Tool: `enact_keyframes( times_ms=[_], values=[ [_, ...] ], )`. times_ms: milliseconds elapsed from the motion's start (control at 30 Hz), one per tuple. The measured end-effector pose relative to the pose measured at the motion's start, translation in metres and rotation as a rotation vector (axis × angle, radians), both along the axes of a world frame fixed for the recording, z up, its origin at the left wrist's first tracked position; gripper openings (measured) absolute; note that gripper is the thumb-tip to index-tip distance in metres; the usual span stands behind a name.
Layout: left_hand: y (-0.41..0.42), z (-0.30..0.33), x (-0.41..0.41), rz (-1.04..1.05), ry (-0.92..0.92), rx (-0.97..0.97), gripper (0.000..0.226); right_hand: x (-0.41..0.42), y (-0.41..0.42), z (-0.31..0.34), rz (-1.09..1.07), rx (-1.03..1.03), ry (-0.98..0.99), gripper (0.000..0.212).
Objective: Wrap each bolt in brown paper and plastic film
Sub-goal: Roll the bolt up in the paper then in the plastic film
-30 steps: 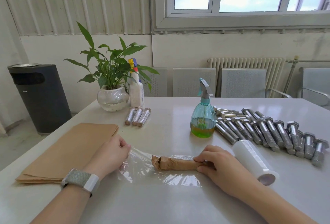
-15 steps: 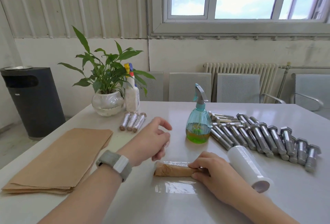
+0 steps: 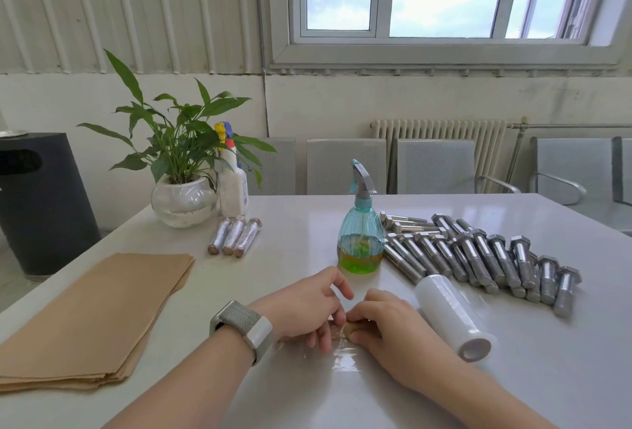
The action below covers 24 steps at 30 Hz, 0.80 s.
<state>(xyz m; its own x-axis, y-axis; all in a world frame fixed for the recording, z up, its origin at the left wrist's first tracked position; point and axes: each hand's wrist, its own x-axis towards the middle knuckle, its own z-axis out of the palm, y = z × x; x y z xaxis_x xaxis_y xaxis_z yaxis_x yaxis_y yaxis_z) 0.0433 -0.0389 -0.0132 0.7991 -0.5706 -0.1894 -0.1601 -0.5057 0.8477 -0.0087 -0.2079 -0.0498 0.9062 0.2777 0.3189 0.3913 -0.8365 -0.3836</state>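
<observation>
Both hands, left hand (image 3: 304,309) and right hand (image 3: 390,322), are together, clamped on the paper-wrapped bolt (image 3: 345,328) lying on the worktop (image 3: 307,391). I'd roll it forward slowly, keeping the plastic film (image 3: 345,360) taut so it clings without wrinkles.

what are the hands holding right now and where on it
Both the left hand and right hand grip the paper-wrapped bolt, one on each end; only a sliver of its middle shows between them.
</observation>
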Motion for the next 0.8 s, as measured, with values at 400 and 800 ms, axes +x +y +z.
enact_keyframes(
  times_ms=[400,800],
  values=[
    [-0.003,0.004,0.003,0.062,0.008,0.114,0.032,-0.002,-0.005,-0.005,0.081,-0.115,-0.112,0.03],
    [0.035,-0.002,-0.015,0.071,-0.664,0.23,0.024,-0.002,-0.006,-0.002,0.072,-0.064,-0.082,0.011]
  ],
)
